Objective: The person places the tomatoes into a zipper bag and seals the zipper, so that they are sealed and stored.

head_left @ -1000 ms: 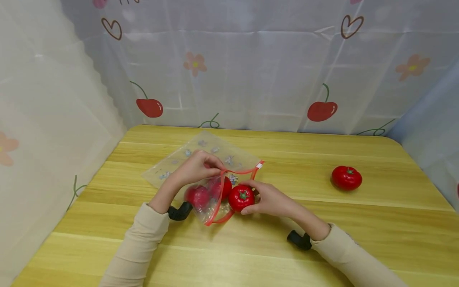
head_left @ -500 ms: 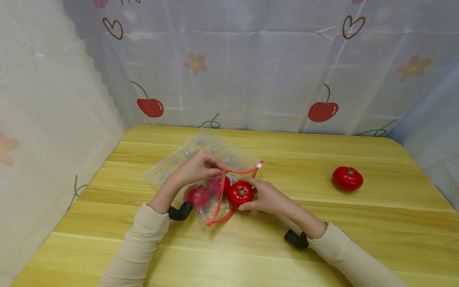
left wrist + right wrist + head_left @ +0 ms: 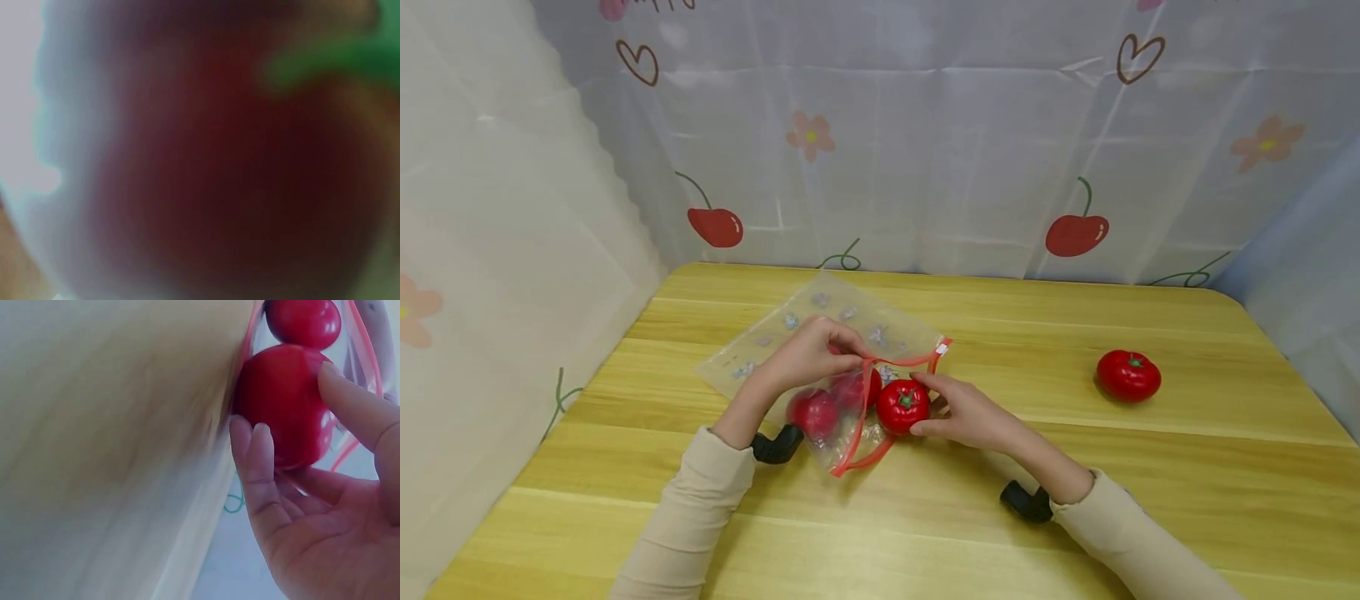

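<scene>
A clear zip bag [image 3: 820, 312] with a red-edged mouth and small printed figures lies on the table, its mouth facing right. My left hand [image 3: 812, 352] pinches the upper edge of that mouth. Inside are red round fruits, one a tomato [image 3: 815, 414] seen through the plastic; the left wrist view has a blurred dark red shape [image 3: 237, 175] with a green stem. Another tomato [image 3: 903, 407], green-topped and glossy, sits in the bag's opening. Around its right side curl the thumb and fingers of my right hand [image 3: 331, 512], the thumb on its skin.
One more tomato [image 3: 1128, 376] rests alone at the right of the wooden table [image 3: 880, 533]. Black wrist cameras [image 3: 777, 443] jut from both sleeves. A printed curtain [image 3: 910, 167] stands behind the table's far edge.
The tomato in the bag's mouth has moved slightly left, further into the opening. My right thumb and fingers have since slid back a little to the right along it. The left hand has stayed put.
</scene>
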The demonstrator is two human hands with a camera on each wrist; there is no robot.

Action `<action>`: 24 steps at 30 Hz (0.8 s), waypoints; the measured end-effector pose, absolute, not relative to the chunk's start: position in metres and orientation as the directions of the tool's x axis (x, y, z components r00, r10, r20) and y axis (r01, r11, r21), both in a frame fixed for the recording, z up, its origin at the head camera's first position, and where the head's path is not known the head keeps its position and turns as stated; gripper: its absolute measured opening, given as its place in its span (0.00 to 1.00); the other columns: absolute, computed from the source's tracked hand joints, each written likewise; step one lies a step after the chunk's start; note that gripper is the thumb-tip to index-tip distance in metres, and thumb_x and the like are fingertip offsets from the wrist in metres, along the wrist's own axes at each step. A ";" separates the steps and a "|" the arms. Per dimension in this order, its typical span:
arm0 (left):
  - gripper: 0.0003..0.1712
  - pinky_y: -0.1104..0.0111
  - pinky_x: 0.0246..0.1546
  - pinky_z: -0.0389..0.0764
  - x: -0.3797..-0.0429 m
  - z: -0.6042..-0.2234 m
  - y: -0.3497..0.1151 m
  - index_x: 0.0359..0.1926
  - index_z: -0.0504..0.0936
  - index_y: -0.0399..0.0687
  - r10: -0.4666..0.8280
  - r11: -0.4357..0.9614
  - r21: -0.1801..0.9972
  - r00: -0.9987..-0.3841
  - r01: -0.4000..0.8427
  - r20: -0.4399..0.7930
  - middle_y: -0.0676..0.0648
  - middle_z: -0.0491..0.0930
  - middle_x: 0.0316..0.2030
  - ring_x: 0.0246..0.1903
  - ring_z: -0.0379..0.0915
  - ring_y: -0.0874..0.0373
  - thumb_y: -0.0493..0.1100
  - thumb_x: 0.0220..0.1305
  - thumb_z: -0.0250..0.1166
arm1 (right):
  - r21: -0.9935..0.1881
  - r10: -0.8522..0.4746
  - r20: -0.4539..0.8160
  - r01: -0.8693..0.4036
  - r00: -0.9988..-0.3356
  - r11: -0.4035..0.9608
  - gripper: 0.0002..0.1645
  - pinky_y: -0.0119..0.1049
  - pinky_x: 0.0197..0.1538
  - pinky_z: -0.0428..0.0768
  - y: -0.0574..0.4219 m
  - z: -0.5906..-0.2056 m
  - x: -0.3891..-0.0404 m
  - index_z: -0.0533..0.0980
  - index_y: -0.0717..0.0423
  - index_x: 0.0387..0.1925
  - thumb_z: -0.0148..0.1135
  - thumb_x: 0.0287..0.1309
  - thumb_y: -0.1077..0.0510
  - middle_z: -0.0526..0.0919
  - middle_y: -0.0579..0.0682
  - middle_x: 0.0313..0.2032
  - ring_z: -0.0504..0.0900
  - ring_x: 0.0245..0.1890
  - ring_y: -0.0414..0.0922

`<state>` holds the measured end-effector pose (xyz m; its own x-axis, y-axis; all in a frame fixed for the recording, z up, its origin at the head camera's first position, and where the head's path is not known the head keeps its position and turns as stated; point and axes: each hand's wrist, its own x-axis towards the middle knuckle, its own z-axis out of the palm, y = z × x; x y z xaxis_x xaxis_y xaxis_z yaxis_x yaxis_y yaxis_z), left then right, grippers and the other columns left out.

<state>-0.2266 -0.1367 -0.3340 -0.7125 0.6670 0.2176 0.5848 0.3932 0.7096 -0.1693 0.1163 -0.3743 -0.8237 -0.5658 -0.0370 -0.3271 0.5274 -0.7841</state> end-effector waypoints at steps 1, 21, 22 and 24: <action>0.05 0.68 0.28 0.77 -0.227 -0.334 -0.137 0.33 0.87 0.40 0.666 0.396 0.709 -0.714 0.584 0.217 0.50 0.83 0.30 0.27 0.75 0.62 0.31 0.58 0.65 | -0.785 -0.570 -0.033 -0.331 -0.821 0.523 0.42 0.34 0.39 0.79 0.118 -0.374 -0.170 0.61 0.71 0.63 0.69 0.52 0.57 0.73 0.61 0.53 0.79 0.42 0.49; 0.03 0.68 0.29 0.77 -0.225 -0.337 -0.136 0.31 0.87 0.42 0.660 0.404 0.693 -0.715 0.597 0.231 0.50 0.82 0.30 0.28 0.73 0.61 0.33 0.56 0.67 | -0.805 -0.554 -0.030 -0.308 -0.832 0.507 0.39 0.34 0.27 0.78 0.109 -0.377 -0.177 0.65 0.72 0.60 0.70 0.50 0.60 0.79 0.53 0.38 0.79 0.28 0.42; 0.03 0.68 0.30 0.77 -0.226 -0.337 -0.136 0.31 0.87 0.42 0.659 0.404 0.691 -0.715 0.599 0.235 0.50 0.82 0.30 0.29 0.73 0.60 0.33 0.56 0.67 | -0.804 -0.549 -0.030 -0.307 -0.835 0.510 0.39 0.34 0.27 0.78 0.108 -0.377 -0.177 0.65 0.72 0.60 0.70 0.50 0.60 0.79 0.53 0.38 0.79 0.28 0.42; 0.03 0.68 0.29 0.77 -0.226 -0.337 -0.137 0.31 0.87 0.41 0.656 0.401 0.690 -0.714 0.603 0.243 0.51 0.81 0.30 0.29 0.73 0.60 0.32 0.56 0.67 | -0.798 -0.535 -0.028 -0.303 -0.845 0.521 0.39 0.34 0.26 0.78 0.106 -0.376 -0.178 0.66 0.71 0.60 0.71 0.50 0.59 0.79 0.52 0.37 0.78 0.28 0.42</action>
<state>-0.2261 -0.1367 -0.3371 -0.7145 0.6562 0.2427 0.6028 0.4013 0.6897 -0.1780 0.1056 -0.3760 -0.8447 -0.5346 -0.0283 -0.3030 0.5210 -0.7980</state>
